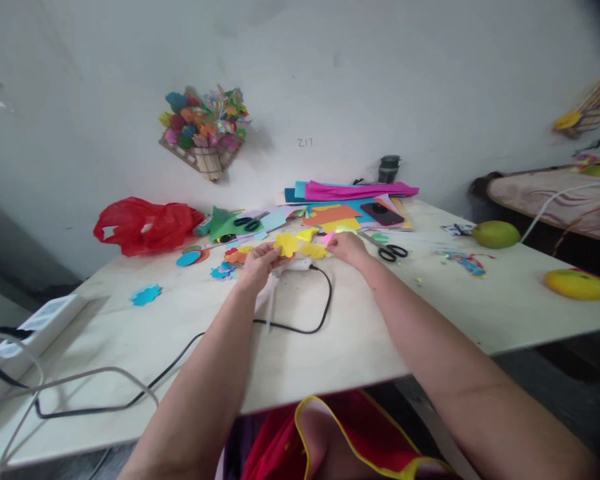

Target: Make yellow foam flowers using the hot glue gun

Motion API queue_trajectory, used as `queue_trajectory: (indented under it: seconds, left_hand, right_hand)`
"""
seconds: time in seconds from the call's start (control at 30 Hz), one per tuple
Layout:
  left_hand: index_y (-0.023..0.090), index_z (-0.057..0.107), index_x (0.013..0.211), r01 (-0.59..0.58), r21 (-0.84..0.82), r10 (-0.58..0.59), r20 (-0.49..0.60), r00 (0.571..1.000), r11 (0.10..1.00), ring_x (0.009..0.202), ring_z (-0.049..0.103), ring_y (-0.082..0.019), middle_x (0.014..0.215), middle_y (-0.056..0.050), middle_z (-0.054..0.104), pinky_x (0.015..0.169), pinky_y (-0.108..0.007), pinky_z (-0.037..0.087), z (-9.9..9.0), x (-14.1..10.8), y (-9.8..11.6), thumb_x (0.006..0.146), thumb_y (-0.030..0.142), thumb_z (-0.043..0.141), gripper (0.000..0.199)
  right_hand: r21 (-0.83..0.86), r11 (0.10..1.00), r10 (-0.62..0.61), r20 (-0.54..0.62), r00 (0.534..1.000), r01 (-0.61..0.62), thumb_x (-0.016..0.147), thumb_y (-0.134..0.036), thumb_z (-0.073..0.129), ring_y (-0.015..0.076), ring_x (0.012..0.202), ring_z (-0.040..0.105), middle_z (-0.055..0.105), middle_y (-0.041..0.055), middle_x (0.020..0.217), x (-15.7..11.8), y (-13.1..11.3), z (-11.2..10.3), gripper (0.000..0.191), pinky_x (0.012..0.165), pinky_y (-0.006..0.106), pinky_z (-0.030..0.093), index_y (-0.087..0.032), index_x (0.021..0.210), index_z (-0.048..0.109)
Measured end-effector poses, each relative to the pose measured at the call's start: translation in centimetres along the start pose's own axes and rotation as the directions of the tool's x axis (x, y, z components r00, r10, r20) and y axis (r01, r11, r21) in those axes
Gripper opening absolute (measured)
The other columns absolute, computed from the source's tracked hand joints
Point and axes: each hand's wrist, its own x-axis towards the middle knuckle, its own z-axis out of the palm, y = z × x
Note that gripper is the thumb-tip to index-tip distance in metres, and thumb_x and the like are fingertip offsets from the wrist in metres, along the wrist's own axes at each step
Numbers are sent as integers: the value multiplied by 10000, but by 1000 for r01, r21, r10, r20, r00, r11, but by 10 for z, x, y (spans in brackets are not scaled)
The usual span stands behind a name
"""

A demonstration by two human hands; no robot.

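Note:
Pinched in my left hand (261, 264) is a yellow flower-shaped paper cutout (287, 245), held up over the table. My right hand (347, 245) is closed at a small pink piece (328, 238), its fingertips together. Between the hands lie more yellow pieces (314, 251). A white glue gun (294, 265) rests just below them, its black cord (327, 308) curving across the table. Orange and blue flower cutouts (223, 270) lie left of my left hand. Black-handled scissors (392, 253) sit right beside my right hand.
A red plastic bag (147, 225), blue flower cutouts (147, 295) and a white power strip (35, 327) are on the left. Coloured sheets (333, 217), a phone (382, 214) and other scissors (247, 223) lie at the back. Two mangoes (496, 234) are on the right.

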Motion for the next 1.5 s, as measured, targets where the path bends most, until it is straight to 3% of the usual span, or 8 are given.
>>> queue_trajectory:
  seconds: [0.07, 0.17, 0.27, 0.4, 0.57, 0.83, 1.27, 1.5]
  left_hand:
    - [120, 609, 807, 9, 6, -9, 6, 1000, 1000, 656, 648, -139, 733, -42, 673, 700, -291, 536, 1, 0, 0, 621, 258, 725, 259]
    - [112, 608, 835, 28, 27, -28, 16, 999, 999, 671, 648, -136, 773, -57, 680, 681, -266, 533, 3, -2, -1, 619, 276, 730, 298]
    - [105, 602, 838, 41, 52, -43, 27, 999, 998, 700, 654, -158, 794, -74, 683, 657, -269, 533, 4, -2, -1, 618, 283, 732, 312]
    - [98, 600, 817, 64, 63, -67, 38, 997, 996, 715, 658, -177, 783, -84, 684, 643, -274, 534, 7, -3, -1, 608, 279, 739, 309]
    - [100, 609, 817, 87, 60, -91, 64, 994, 994, 683, 654, -171, 746, -78, 682, 624, -274, 533, 9, -3, -2, 605, 286, 741, 311]
    - [100, 621, 803, 73, 63, -79, 90, 993, 995, 702, 650, -172, 770, -84, 681, 628, -271, 533, 10, -3, -3, 604, 305, 738, 309]
    - [105, 613, 783, 69, 64, -75, 91, 993, 996, 714, 656, -193, 763, -85, 676, 667, -317, 537, 10, -2, -5, 607, 297, 736, 287]
    - [96, 618, 834, 64, 61, -70, 106, 992, 996, 738, 662, -209, 765, -96, 680, 664, -317, 539, 10, -3, -4, 630, 299, 722, 306]
  right_hand:
    - [245, 969, -13, -56, 998, 27, 675, -223, 599, 171, 735, 615, 683, 61, 776, 2, -3, 0, 140, 658, 258, 453, -159, 756, 693]
    - [604, 796, -10, -71, 997, 51, 656, -184, 600, 125, 622, 593, 660, 42, 697, -1, -15, -1, 159, 617, 236, 459, -119, 787, 665]
    - [743, 656, -80, -103, 991, 130, 640, -222, 624, 102, 578, 560, 633, 15, 657, -7, -29, -5, 131, 613, 236, 454, -129, 730, 647]
    - [730, 637, -175, -177, 969, 248, 658, -303, 627, 112, 616, 540, 599, 2, 637, -14, -43, -4, 158, 621, 248, 439, -148, 687, 643]
    - [675, 621, -261, -300, 917, 398, 665, -299, 641, 139, 769, 542, 598, 25, 770, -17, -50, 3, 128, 701, 276, 435, -171, 657, 640]
    - [674, 611, -301, -289, 909, 416, 675, -259, 638, 143, 815, 529, 576, 34, 817, -20, -54, 7, 93, 722, 282, 426, -170, 646, 642]
    - [617, 678, -284, -280, 917, 399, 662, -211, 637, 139, 782, 527, 586, 25, 807, -17, -56, 13, 32, 674, 261, 430, -181, 656, 642]
    - [624, 669, -286, -286, 915, 404, 702, -276, 608, 139, 787, 535, 598, 34, 820, -20, -57, 6, 121, 690, 265, 422, -171, 650, 637]
